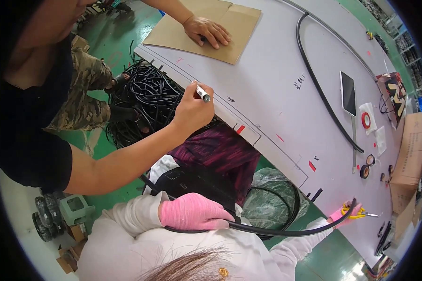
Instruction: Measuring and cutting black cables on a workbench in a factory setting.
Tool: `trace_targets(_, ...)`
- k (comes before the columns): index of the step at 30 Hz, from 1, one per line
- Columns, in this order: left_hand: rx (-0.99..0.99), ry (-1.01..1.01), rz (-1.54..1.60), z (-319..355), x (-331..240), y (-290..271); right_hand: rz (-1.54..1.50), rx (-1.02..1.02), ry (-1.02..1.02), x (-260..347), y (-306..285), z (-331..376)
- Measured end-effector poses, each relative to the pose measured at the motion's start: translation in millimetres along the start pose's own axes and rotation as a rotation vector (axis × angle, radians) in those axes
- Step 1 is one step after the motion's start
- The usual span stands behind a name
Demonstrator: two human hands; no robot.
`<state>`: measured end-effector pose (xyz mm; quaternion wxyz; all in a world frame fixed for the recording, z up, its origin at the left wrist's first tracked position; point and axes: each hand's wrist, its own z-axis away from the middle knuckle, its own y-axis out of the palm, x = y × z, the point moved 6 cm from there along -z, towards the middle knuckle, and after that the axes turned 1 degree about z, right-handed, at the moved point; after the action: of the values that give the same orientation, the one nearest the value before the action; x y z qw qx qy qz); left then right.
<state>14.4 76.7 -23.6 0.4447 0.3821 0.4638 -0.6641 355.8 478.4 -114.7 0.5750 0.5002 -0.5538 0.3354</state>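
My left hand [195,213], in a pink knit glove, is closed around a black rubber tube [279,232] close to my body. From there the tube curves away to the right. At the table's near right edge my gloved right hand [338,215] is closed around the tube near its upturned end. Yellow-handled scissors [358,211] with a thin metal tip are in that same hand, pointing right. Part of the right hand's fingers is hidden behind the tube and handles.
At left a co-worker's hand grips a marker [203,92]; the other lies on cardboard [244,23]. Across the white table [272,93] lie a curved black tube [314,79], a phone-like device [348,93] and tape rolls [365,120]. Coiled black tubing [145,91] lies on the floor.
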Motion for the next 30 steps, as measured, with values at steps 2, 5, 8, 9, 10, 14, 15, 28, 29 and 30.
trace_targets(2, -0.001, 0.001, -0.011, 0, -1, -1, 0.01, -0.014, 0.037, 0, 2, -1)
trace_targets(5, 0.008, -0.011, 0.0, 0, -2, -2, -0.016, 0.006, 0.011, -1, 2, 1)
trace_targets(8, 0.019, -0.04, 0.035, -1, -3, -3, -0.043, -0.06, 0.057, -3, -1, -2)
trace_targets(9, 0.024, -0.043, 0.04, -1, -3, -2, -0.11, 0.076, 0.046, -6, -8, -6)
trace_targets(10, 0.03, -0.045, 0.046, -1, -3, -2, -0.114, 0.079, 0.048, -13, -16, -14)
trace_targets(14, 0.017, -0.044, 0.051, -1, 1, 1, -0.029, -0.025, 0.046, -11, -14, -12)
trace_targets(15, -0.002, -0.011, 0.04, 0, 2, 2, -0.004, -0.033, 0.031, -7, -10, -7)
trace_targets(28, 0.006, 0.012, 0.038, 5, 2, -3, -0.072, 0.14, 0.05, -22, -35, -32)
trace_targets(29, 0.002, 0.009, 0.038, 5, 3, -3, -0.072, 0.143, 0.053, -23, -30, -29)
trace_targets(30, -0.005, 0.007, 0.045, 5, 3, -3, -0.089, 0.123, 0.033, -18, -22, -21)
